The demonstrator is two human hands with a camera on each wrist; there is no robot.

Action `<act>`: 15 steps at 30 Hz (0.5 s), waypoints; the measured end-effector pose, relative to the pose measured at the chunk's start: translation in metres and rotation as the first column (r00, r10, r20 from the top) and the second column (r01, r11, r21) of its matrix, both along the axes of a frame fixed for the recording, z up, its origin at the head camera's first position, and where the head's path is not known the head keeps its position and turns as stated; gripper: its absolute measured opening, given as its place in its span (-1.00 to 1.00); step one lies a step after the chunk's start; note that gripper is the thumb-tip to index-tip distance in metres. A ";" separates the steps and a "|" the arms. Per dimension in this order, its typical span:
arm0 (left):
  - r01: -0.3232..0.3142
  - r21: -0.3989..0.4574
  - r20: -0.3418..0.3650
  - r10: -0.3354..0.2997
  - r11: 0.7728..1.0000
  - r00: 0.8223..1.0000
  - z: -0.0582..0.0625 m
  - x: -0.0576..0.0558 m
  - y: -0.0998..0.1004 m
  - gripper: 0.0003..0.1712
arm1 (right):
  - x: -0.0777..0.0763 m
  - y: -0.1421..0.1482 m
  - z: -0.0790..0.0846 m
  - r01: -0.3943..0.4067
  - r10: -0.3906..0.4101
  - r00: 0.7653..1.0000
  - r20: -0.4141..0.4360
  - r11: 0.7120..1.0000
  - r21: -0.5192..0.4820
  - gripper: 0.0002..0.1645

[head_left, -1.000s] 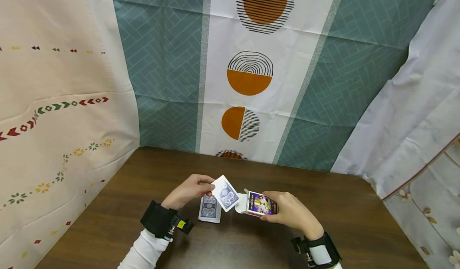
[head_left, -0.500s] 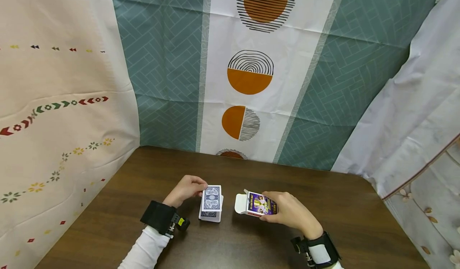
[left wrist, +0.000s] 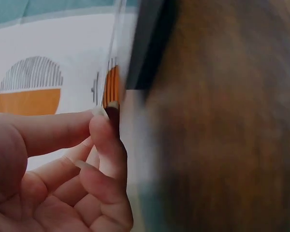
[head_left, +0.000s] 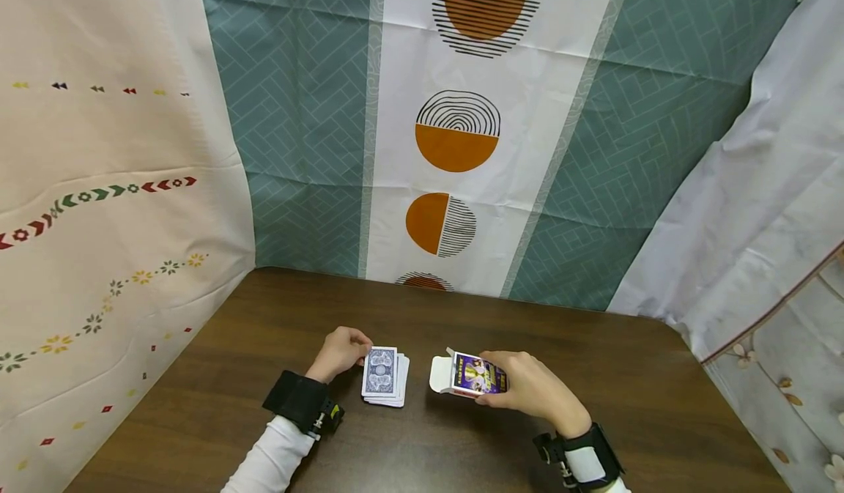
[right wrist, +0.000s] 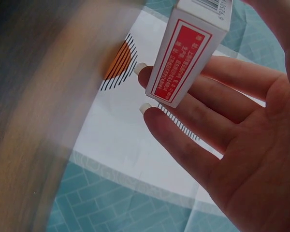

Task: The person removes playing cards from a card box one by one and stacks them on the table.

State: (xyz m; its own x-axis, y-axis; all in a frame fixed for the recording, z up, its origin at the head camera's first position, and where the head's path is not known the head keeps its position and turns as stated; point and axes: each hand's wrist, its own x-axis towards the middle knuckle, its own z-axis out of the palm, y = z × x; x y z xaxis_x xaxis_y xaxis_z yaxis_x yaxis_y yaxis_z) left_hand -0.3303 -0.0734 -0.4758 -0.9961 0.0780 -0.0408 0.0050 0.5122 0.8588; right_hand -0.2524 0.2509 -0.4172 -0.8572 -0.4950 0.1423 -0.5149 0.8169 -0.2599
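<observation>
My left hand (head_left: 340, 352) pinches a blue-backed playing card (head_left: 380, 373) by its upper left corner, between thumb and forefinger. The card lies flat, back up, over the left part of a stack of playing cards (head_left: 401, 381), whose right side shows beyond it. In the left wrist view the pinched card (left wrist: 109, 63) appears edge-on as a thin line. My right hand (head_left: 530, 387) grips a purple and white card box (head_left: 480, 374) by its closed end, its open flap (head_left: 440, 374) facing the stack. The right wrist view shows the box's red and white side (right wrist: 183, 58).
A brown wooden table (head_left: 422, 456) lies under both hands. Patterned cloth (head_left: 455, 112) hangs behind its far edge, with more hangings at the left (head_left: 119, 222) and right (head_left: 738, 244).
The left hand swings the card from a tilt near the box's flap leftward and down to over the stack. The right hand and card box stay in place.
</observation>
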 end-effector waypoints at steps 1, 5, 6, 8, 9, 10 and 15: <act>-0.001 -0.018 -0.011 0.001 1.000 1.000 -0.001 0.000 0.000 -0.91 | 0.000 0.000 0.000 0.000 0.000 1.000 0.001 1.000 0.002 -0.25; -0.005 -0.077 -0.056 0.000 0.997 0.998 -0.003 0.002 0.001 -0.95 | 0.001 -0.002 0.000 -0.004 0.004 1.000 0.005 1.000 0.008 -0.26; -0.005 -0.086 -0.062 0.000 0.996 0.998 -0.003 0.002 0.001 -0.96 | 0.001 -0.003 0.000 -0.005 0.005 1.000 0.006 1.000 0.007 -0.26; -0.007 -0.103 -0.079 -0.001 0.995 0.997 -0.003 0.002 0.001 -0.97 | 0.001 -0.003 0.000 -0.005 0.005 1.000 0.005 1.000 0.010 -0.26; -0.007 -0.109 -0.082 -0.002 0.994 0.997 -0.003 0.002 0.002 -0.96 | 0.001 -0.003 0.000 -0.005 0.005 1.000 0.006 1.000 0.009 -0.26; -0.006 -0.111 -0.083 -0.003 0.994 0.997 -0.003 0.002 0.002 -0.96 | 0.001 -0.003 0.000 -0.006 0.006 1.000 0.008 1.000 0.011 -0.26; 0.002 -0.113 -0.078 -0.011 0.994 0.997 -0.004 0.000 0.002 -0.94 | 0.000 -0.004 -0.001 0.000 0.000 1.000 0.019 1.000 0.016 -0.25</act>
